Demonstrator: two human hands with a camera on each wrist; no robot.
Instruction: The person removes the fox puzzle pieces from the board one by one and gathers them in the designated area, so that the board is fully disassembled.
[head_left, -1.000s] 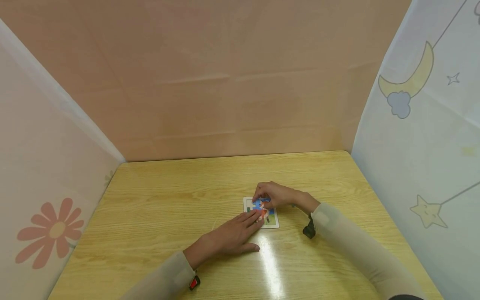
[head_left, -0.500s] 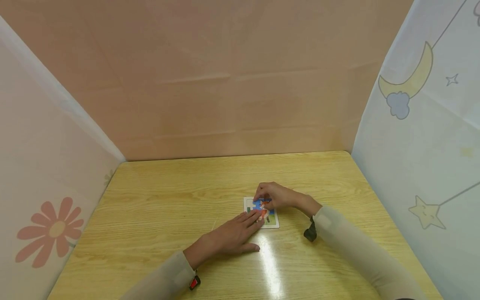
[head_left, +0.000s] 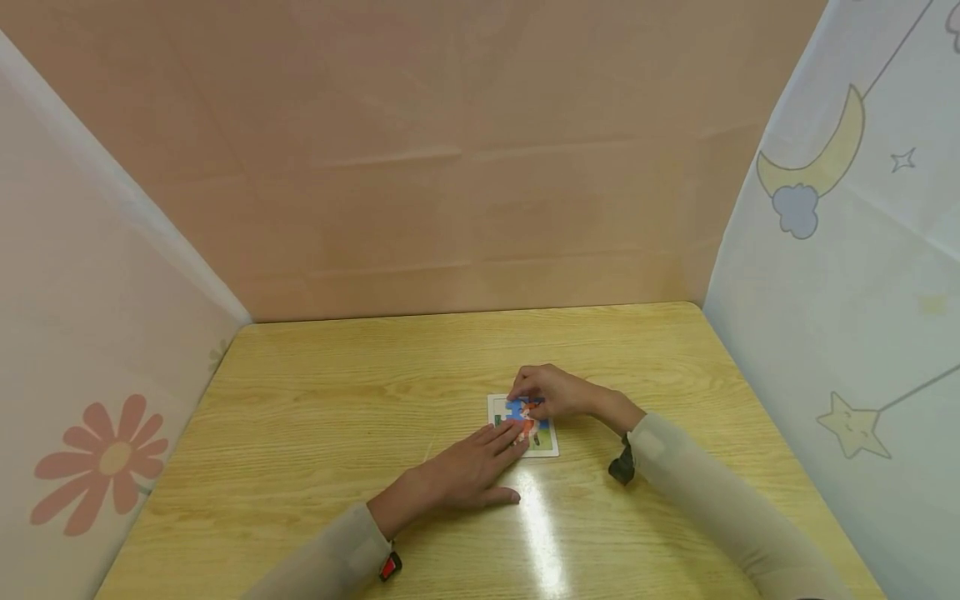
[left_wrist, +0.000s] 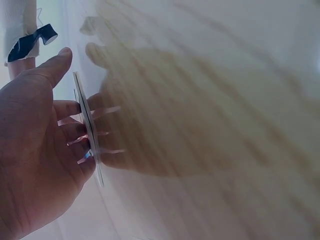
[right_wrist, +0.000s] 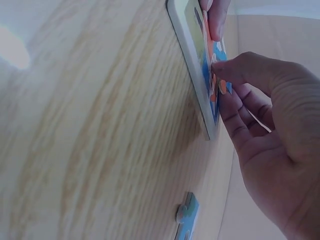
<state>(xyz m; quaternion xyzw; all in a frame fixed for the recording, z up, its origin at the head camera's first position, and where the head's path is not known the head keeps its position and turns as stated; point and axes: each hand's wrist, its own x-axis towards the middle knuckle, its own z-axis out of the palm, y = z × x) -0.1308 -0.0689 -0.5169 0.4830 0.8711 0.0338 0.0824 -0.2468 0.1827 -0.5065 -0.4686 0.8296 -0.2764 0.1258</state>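
Note:
A small jigsaw puzzle in a white-edged tray (head_left: 556,447) lies on the table, its picture blue, orange and green. My left hand (head_left: 471,473) rests on its near left part with straight fingers, the thumb spread out to the side. In the left wrist view the tray's thin edge (left_wrist: 89,127) shows under those fingers. My right hand (head_left: 553,392) bends over the tray's far side. Between thumb and fingers it pinches a blue and orange puzzle piece (right_wrist: 223,88), right at the puzzle's surface. Part of the picture is hidden under both hands.
A loose blue puzzle piece (right_wrist: 188,216) lies on the table beside the tray, near the right wrist. The wooden table (head_left: 337,375) ends at a tan backdrop (head_left: 465,167), with pale printed cloths at left and right.
My right hand and forearm have shifted very slightly to the right, still pinching the piece. My left hand has stayed in place on the puzzle.

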